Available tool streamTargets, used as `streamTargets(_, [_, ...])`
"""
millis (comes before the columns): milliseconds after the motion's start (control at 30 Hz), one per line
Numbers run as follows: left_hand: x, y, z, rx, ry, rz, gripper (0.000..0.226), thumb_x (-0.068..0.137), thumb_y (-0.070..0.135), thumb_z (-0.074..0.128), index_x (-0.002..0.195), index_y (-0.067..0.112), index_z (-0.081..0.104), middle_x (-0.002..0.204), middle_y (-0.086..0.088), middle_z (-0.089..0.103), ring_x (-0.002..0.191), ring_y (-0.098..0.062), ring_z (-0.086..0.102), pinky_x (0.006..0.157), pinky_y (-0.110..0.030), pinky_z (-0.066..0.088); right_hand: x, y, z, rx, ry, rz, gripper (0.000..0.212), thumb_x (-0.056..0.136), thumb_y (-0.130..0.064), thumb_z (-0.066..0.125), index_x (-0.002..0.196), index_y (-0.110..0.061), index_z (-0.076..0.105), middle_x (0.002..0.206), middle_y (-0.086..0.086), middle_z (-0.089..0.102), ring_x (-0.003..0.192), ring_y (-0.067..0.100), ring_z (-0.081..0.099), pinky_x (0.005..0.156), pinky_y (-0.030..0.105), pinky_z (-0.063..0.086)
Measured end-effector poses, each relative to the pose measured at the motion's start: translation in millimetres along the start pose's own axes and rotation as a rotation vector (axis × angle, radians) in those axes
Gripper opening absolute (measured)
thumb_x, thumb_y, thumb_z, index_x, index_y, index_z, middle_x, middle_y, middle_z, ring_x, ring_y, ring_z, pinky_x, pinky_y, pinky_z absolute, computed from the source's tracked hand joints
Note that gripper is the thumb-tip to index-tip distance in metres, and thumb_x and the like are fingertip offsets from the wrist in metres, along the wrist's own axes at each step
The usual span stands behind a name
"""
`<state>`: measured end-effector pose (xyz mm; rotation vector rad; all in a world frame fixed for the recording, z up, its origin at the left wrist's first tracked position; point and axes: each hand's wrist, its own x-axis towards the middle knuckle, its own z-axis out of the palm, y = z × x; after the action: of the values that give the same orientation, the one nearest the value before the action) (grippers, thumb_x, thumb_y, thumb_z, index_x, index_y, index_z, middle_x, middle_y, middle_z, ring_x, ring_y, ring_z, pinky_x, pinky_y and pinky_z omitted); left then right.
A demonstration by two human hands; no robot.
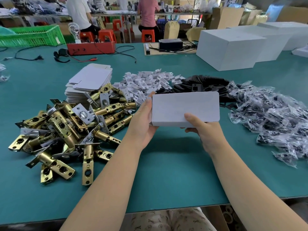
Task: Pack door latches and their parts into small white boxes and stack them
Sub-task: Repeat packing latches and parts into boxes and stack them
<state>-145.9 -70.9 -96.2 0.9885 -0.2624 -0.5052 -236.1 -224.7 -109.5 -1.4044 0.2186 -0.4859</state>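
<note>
Hands: left hand (145,120) and right hand (202,129) both hold the small white box (185,108) | Where: up above the green surface (166,172), beside the door latches (66,127) | Tip: hold both ends softly, don't squash, keep it flat.

The scene is bright and evenly lit from overhead, with no harsh glare. A soft shadow lies on the green table (166,172) beneath the small white box (185,109) at centre. The brass door latches (66,127) at 9 o'clock carry sharp highlights, and the clear plastic bags (270,117) at 3 o'clock glint. Wide-angle distortion bends the table edge toward 6 o'clock and stretches the corners. The background at 12 o'clock is softer and slightly blurred.
</note>
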Motion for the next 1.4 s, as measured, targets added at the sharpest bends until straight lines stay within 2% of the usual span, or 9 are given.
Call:
streamTargets(133, [-0.7, 0.4, -3.0, 0.050, -0.006, -0.003, 0.027, 0.105, 0.037, 0.035, 0.125, 0.039, 0.054, 0.116, 0.007, 0.070, 0.103, -0.012, 0.066, 0.082, -0.030, 0.053, -1.2, 1.2, 2.9, -0.057, -0.035, -0.013, 0.037, 0.069, -0.033, 0.074, 0.103, -0.025, 0.062, 0.084, -0.009, 0.072, 0.067, 0.018, 0.069, 0.057, 0.022, 0.052])
streamTargets(367, [1.0, 5.6, -6.0, 0.056, -0.025, -0.041, 0.034, 0.104, 0.037, 0.037, 0.136, 0.034, 0.049, 0.119, 0.005, 0.070, 0.101, -0.014, 0.066, 0.082, -0.033, 0.052, -1.3, -1.7, -0.7, -0.010, -0.051, -0.009, 0.037, 0.067, -0.028, 0.075, 0.102, -0.023, 0.062, 0.083, -0.007, 0.073, 0.065, 0.020, 0.069, 0.057, 0.023, 0.053])
streamTargets(500, [0.6, 7.3, -9.5, 0.061, -0.021, -0.062, 0.035, 0.103, 0.041, 0.040, 0.136, 0.034, 0.051, 0.118, 0.004, 0.069, 0.094, -0.015, 0.066, 0.066, -0.029, 0.054, -3.1, 0.1, 1.0, -0.055, -0.085, -0.006, 0.034, 0.071, -0.027, 0.075, 0.103, -0.023, 0.063, 0.085, -0.006, 0.073, 0.069, 0.020, 0.070, 0.059, 0.024, 0.053])
streamTargets(600, [-2.5, 5.3, -10.1, 0.097, -0.041, -0.070, 0.037, 0.103, 0.050, 0.031, 0.130, 0.040, 0.054, 0.110, 0.006, 0.070, 0.084, -0.016, 0.059, 0.056, -0.025, 0.045, -4.4, 2.7, 3.0, -0.095, -0.120, -0.002, 0.025, 0.083, -0.017, 0.072, 0.104, -0.025, 0.061, 0.087, -0.008, 0.073, 0.072, 0.019, 0.071, 0.060, 0.024, 0.054])
streamTargets(767, [-6.8, 2.4, -7.0, 0.249, -0.054, -0.041, 0.044, 0.098, 0.061, 0.021, 0.129, 0.045, 0.049, 0.104, 0.002, 0.071, 0.079, -0.017, 0.065, 0.051, -0.030, 0.048, -6.5, -0.1, 3.9, -0.135, -0.157, 0.022, 0.033, 0.072, -0.031, 0.070, 0.103, -0.026, 0.062, 0.089, -0.009, 0.073, 0.077, 0.018, 0.071, 0.063, 0.023, 0.053])
streamTargets(933, [-11.2, 3.3, -3.1, 0.351, 0.012, -0.042, 0.047, 0.095, 0.066, 0.020, 0.106, 0.044, 0.060, 0.102, -0.003, 0.073, 0.090, -0.024, 0.068, 0.050, -0.031, 0.052, -7.7, 3.4, 5.1, -0.153, -0.176, 0.037, 0.033, 0.070, -0.033, 0.070, 0.102, -0.027, 0.063, 0.090, -0.008, 0.072, 0.079, 0.018, 0.071, 0.063, 0.023, 0.052])
streamTargets(1067, [-11.0, -3.3, -0.7, 0.411, -0.003, -0.011, 0.053, 0.099, 0.060, 0.022, 0.143, 0.036, 0.038, 0.124, -0.006, 0.062, 0.103, -0.027, 0.064, 0.052, -0.032, 0.052, -3.5, 2.2, 1.8, -0.093, -0.167, 0.040, 0.034, 0.072, -0.028, 0.069, 0.104, -0.023, 0.062, 0.091, -0.006, 0.073, 0.077, 0.022, 0.071, 0.062, 0.025, 0.053])
streamTargets(1233, [-11.9, 2.3, 1.7, 0.035, -0.226, -0.059, 0.038, 0.099, 0.035, 0.043, 0.136, 0.028, 0.047, 0.122, -0.005, 0.066, 0.097, -0.029, 0.068, 0.061, -0.036, 0.058, 4.6, -1.8, -0.2, 0.176, -0.135, 0.129, 0.032, 0.071, -0.020, 0.069, 0.102, -0.015, 0.062, 0.078, 0.002, 0.073, 0.062, 0.020, 0.070, 0.052, 0.024, 0.053])
streamTargets(1400, [-12.7, 1.0, 2.5, -0.107, -0.287, -0.050, 0.050, 0.081, 0.009, 0.068, 0.125, 0.031, 0.061, 0.121, -0.009, 0.066, 0.096, -0.028, 0.069, 0.062, -0.033, 0.060, 11.7, -4.5, -8.7, 0.398, 0.094, 0.217, 0.028, 0.074, -0.023, 0.069, 0.097, -0.018, 0.054, 0.071, -0.006, 0.071, 0.050, 0.012, 0.066, 0.043, 0.017, 0.048])
